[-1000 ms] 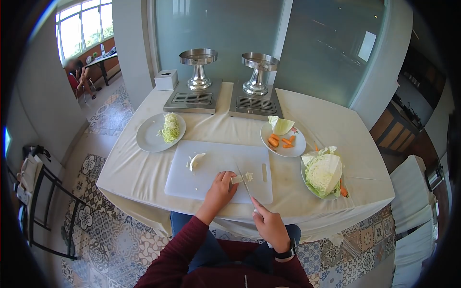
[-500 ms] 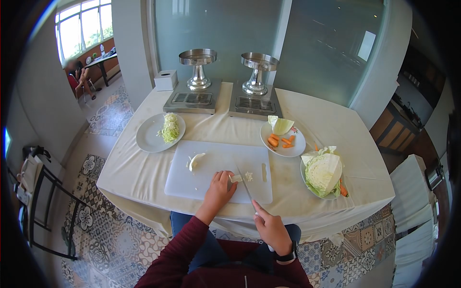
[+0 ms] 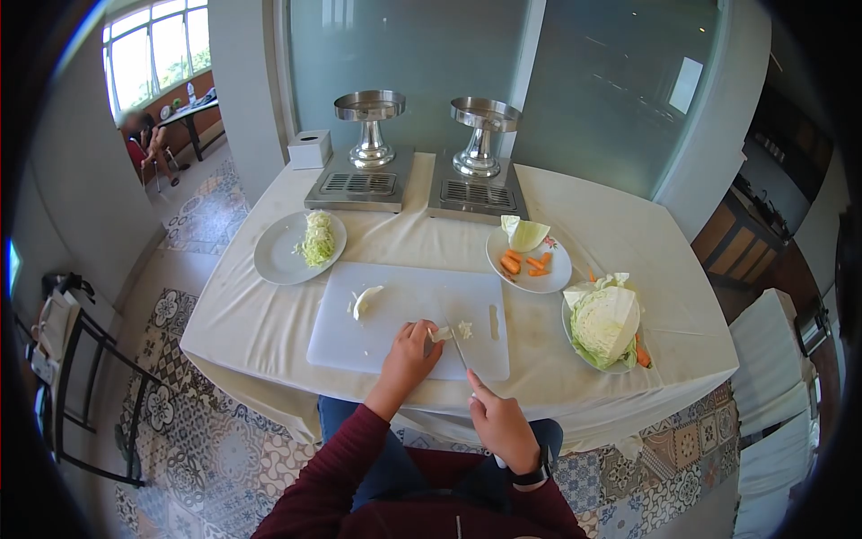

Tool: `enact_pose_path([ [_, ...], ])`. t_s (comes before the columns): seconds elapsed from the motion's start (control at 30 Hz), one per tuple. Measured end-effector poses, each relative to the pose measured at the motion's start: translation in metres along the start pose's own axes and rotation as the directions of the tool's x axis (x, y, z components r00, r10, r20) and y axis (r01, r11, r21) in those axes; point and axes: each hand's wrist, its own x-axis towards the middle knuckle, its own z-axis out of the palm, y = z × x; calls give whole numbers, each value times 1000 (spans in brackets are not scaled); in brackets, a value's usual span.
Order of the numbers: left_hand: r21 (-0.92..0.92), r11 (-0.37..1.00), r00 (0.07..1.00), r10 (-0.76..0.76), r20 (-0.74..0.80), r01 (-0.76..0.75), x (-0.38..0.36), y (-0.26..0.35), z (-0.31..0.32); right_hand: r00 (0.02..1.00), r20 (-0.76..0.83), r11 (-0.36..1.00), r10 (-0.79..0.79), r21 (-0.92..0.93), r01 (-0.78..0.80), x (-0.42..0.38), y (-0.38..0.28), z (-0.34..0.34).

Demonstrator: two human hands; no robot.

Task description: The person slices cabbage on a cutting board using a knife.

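Note:
My left hand (image 3: pixel 414 353) presses a small pale cabbage piece (image 3: pixel 440 333) on the white cutting board (image 3: pixel 404 287). In my right hand (image 3: pixel 499 420) is a knife (image 3: pixel 456 347), its blade pointing away from me, close beside that piece. Small chopped bits (image 3: pixel 465 330) lie just right of the blade. A larger white cabbage chunk (image 3: pixel 365 302) rests on the board's left part. Shredded cabbage (image 3: pixel 317 239) is heaped on a plate (image 3: pixel 277 251) behind the board at left.
Carrot pieces (image 3: pixel 511 261) and a cabbage leaf (image 3: pixel 528 235) share a plate (image 3: pixel 552 279) behind right. A cut cabbage (image 3: pixel 603 319) sits at right. Two metal stands (image 3: pixel 371 153) (image 3: pixel 477 160) and a white box (image 3: pixel 310 149) are at the back. A person (image 3: pixel 150 139) sits far left.
My right hand has shifted slightly left and toward the board, and the knife has moved a little with it. My left hand stays nearly where it was.

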Motion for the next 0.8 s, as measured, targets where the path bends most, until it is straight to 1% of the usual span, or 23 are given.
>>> enact_pose_path([
  [0.17,11,1000,1000,23,-5,-22,0,-1,2,1000,21,1000,3,23,-3,10,2,0],
  [0.27,23,997,998,69,-14,-69,0,-3,2,1000,22,1000,-6,30,5,12,11,3],
  [0.37,17,999,999,47,-3,-47,-1,-4,2,990,84,993,110,37,-113,19,3,0],
  [0.47,25,999,999,33,0,-33,-1,-3,2,998,27,994,63,82,-65,32,13,13],
  [0.57,34,997,997,76,-11,-76,0,-2,1,999,11,997,35,70,-36,35,10,13],
  [0.67,32,997,997,74,-1,-74,0,-2,1,994,-62,996,-89,0,89,33,16,18],
  [0.77,33,998,998,60,-2,-60,0,-3,3,996,-55,997,-73,-42,71,25,12,17],
  [0.8,26,998,998,59,0,-59,0,-3,2,999,-26,998,-30,-54,28,22,7,14],
])
